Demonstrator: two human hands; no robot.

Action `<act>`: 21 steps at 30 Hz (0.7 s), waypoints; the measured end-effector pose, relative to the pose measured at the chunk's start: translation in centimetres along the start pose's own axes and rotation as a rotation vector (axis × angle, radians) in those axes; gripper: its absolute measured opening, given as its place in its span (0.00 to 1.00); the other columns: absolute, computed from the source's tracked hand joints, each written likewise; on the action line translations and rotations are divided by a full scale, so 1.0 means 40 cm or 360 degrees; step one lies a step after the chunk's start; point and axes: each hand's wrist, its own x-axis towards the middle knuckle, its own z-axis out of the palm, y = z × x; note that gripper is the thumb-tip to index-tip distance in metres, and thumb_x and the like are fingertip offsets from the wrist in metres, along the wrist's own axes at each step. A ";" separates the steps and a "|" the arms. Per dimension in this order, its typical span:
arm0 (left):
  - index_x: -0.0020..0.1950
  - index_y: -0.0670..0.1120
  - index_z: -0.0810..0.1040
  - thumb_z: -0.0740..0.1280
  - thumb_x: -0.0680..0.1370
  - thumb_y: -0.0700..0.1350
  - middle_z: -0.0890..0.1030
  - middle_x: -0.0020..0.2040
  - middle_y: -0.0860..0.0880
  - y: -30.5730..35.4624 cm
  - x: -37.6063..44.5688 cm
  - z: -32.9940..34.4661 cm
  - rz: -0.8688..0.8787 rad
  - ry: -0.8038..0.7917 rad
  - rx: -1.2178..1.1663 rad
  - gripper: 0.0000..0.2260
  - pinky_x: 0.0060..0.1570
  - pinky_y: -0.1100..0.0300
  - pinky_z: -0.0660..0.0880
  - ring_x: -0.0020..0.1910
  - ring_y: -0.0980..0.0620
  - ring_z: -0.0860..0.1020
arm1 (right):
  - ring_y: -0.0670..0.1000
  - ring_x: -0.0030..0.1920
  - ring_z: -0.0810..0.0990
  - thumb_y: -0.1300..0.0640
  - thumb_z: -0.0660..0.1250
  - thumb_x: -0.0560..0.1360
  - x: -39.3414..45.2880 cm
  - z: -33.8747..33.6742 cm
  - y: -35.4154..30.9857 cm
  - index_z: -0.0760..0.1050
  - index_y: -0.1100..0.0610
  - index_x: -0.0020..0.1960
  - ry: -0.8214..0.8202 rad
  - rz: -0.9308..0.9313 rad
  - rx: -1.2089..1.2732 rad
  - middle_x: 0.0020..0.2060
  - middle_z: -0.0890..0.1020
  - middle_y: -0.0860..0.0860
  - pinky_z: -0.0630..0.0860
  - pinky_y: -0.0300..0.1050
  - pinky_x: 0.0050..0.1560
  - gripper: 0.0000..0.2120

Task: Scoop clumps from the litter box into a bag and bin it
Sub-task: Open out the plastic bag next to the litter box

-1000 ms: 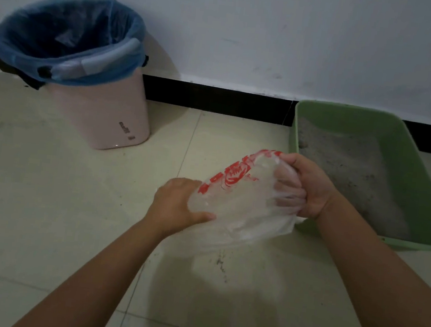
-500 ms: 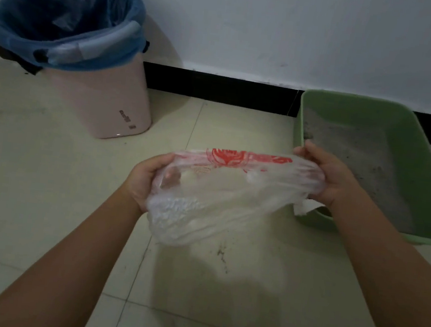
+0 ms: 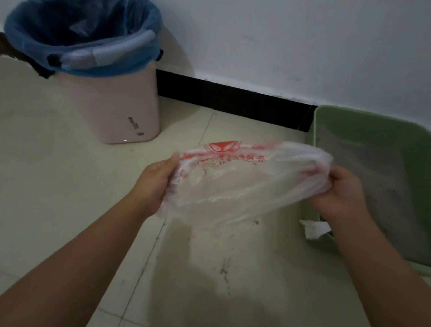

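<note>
A thin clear plastic bag [image 3: 236, 184] with red print hangs stretched above the floor between both my hands. My left hand [image 3: 153, 183] grips its left end, and my right hand [image 3: 339, 196] grips its bunched right end. To the right lies the green litter box [image 3: 374, 125], holding grey litter [image 3: 384, 182]; my right hand is over its near left corner. A pink bin [image 3: 118, 109] with a blue liner [image 3: 71, 31] stands at the back left by the wall, its mouth uncovered. No scoop is in view.
A crumpled white scrap of paper [image 3: 314, 228] lies at the litter box's near left corner. The white wall with a black skirting board [image 3: 230, 97] runs behind everything. Pale floor tiles [image 3: 32, 182] show dirt marks below the bag.
My hands have drawn further apart, pulling the bag out wider and flatter. The view has shifted, so the bin and litter box sit lower in the frame.
</note>
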 end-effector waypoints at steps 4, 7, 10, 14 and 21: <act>0.43 0.44 0.74 0.53 0.82 0.50 0.73 0.37 0.46 -0.034 0.023 0.007 0.0275 0.0200 0.0597 0.16 0.34 0.62 0.66 0.39 0.49 0.71 | 0.55 0.38 0.84 0.48 0.67 0.72 0.012 0.022 0.018 0.78 0.61 0.45 0.0367 0.0064 -0.0433 0.38 0.84 0.57 0.81 0.49 0.35 0.15; 0.50 0.42 0.75 0.52 0.82 0.48 0.75 0.45 0.44 -0.043 0.031 0.022 0.0445 0.0139 0.0774 0.15 0.41 0.60 0.67 0.45 0.49 0.72 | 0.55 0.48 0.78 0.44 0.56 0.78 0.044 0.026 0.020 0.73 0.57 0.54 0.0607 -0.0016 -0.0905 0.50 0.79 0.56 0.78 0.51 0.44 0.17; 0.58 0.38 0.75 0.51 0.83 0.46 0.76 0.50 0.44 -0.052 0.053 0.056 0.0511 0.0118 0.1014 0.17 0.47 0.61 0.66 0.48 0.49 0.72 | 0.59 0.55 0.75 0.58 0.62 0.77 0.084 0.009 0.033 0.64 0.62 0.67 0.0789 0.0060 -0.1312 0.62 0.73 0.59 0.75 0.53 0.52 0.20; 0.58 0.35 0.73 0.51 0.83 0.44 0.77 0.54 0.38 -0.067 0.091 0.108 0.0481 0.0212 0.1116 0.17 0.44 0.60 0.67 0.48 0.45 0.74 | 0.61 0.63 0.71 0.57 0.59 0.78 0.126 -0.010 0.050 0.58 0.60 0.72 0.0894 -0.0014 -0.1847 0.67 0.68 0.60 0.71 0.58 0.63 0.25; 0.73 0.39 0.58 0.55 0.82 0.44 0.66 0.71 0.41 -0.102 0.108 0.173 0.0336 0.0036 0.1457 0.21 0.65 0.57 0.63 0.69 0.44 0.66 | 0.60 0.66 0.69 0.58 0.61 0.75 0.154 -0.027 0.082 0.58 0.60 0.72 0.0677 0.0217 -0.2833 0.67 0.68 0.61 0.68 0.46 0.63 0.27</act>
